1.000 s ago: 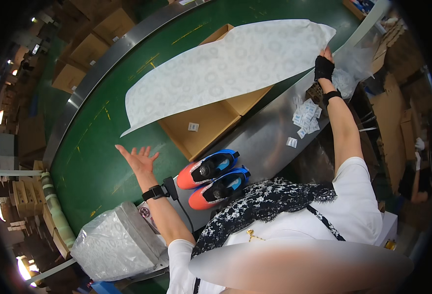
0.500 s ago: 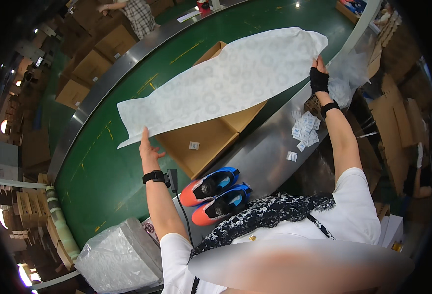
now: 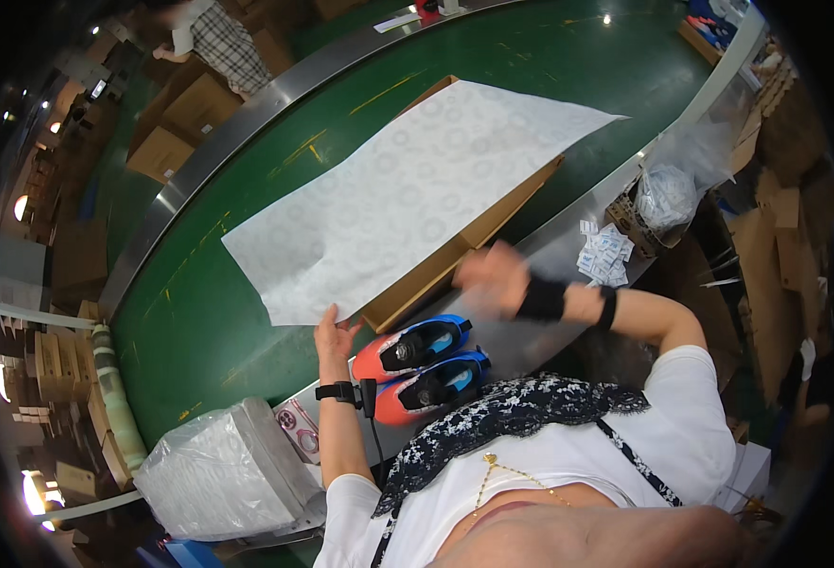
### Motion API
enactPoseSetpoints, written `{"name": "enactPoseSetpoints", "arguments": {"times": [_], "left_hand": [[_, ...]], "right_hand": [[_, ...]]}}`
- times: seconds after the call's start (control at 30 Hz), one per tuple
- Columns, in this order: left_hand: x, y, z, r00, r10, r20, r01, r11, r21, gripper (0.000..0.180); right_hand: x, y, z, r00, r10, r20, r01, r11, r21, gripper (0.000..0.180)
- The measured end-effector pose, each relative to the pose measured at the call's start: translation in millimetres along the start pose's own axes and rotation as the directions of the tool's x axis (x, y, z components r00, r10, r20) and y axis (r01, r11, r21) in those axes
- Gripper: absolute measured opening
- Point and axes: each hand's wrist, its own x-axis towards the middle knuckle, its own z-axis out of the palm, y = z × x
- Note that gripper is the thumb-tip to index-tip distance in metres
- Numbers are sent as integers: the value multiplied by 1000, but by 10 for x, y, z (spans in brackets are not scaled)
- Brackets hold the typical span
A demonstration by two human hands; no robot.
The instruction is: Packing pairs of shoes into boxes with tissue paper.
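A white sheet of patterned wrapping paper (image 3: 389,180) lies across a brown cardboard box (image 3: 417,289), covering most of its opening. At the sheet's near left corner, the fingers of my left hand (image 3: 330,336) are closed on the paper edge. My right hand (image 3: 495,280), with a black covering round its wrist, is smeared by motion over the near side of the box, away from the sheet. Just below the box sits a pair of orange and blue shoes (image 3: 426,374) with dark openings. The box's inside is mostly hidden.
Small white packets (image 3: 604,254) are heaped on the metal ledge beside a carton holding clear plastic (image 3: 665,197). A plastic-wrapped stack (image 3: 223,473) stands at lower left. The green belt (image 3: 185,331) runs beneath the box. Across it, another person (image 3: 218,43) stands near cartons.
The sheet has come down over the box, hiding the packet inside. My right hand has let go of its far right end and swung back toward me. My left hand has moved slightly nearer.
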Motion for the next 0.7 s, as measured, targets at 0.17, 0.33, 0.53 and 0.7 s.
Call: {"name": "enactPoseSetpoints", "arguments": {"times": [0.17, 0.33, 0.53, 0.7], "left_hand": [[-212, -95, -113, 999, -28, 20, 27, 999, 26, 38], [-233, -104, -307, 999, 28, -18, -27, 999, 41, 40], [9, -189, -1056, 963, 257, -78, -196, 870, 452, 40], [-302, -158, -474, 827, 526, -198, -305, 716, 628, 40]], "right_hand": [[-777, -487, 1170, 734, -484, 477, 529, 847, 45, 10], [-433, -630, 828, 739, -327, 589, 445, 893, -63, 8], [292, -442, -177, 747, -165, 644, -2, 968, 250, 25], [843, -116, -106, 833, 381, 400, -546, 456, 703, 40]]}}
